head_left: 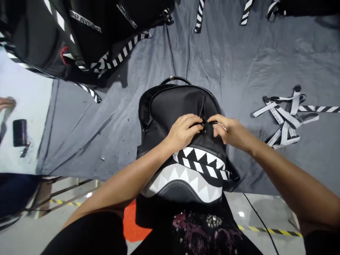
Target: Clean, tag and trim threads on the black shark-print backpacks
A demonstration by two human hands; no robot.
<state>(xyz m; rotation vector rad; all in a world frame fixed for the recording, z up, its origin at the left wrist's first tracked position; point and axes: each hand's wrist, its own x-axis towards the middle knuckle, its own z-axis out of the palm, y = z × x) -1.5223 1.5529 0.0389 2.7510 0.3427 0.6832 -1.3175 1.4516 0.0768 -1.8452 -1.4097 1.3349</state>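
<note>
While the left hand (183, 131) pinches cloth (197, 108), the right hand (231, 132) grips a tool (220, 125). Between them, the bag's (170, 102) slit (203, 105) runs lengthwise.

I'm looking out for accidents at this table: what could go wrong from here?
The slim object in the right hand might nick the black backpack if it slips, or catch the nearby fingers of the left hand. The backpack's lower end reaches the near edge of the gray cloth, so a hard tug toward the person could pull it off.
</note>
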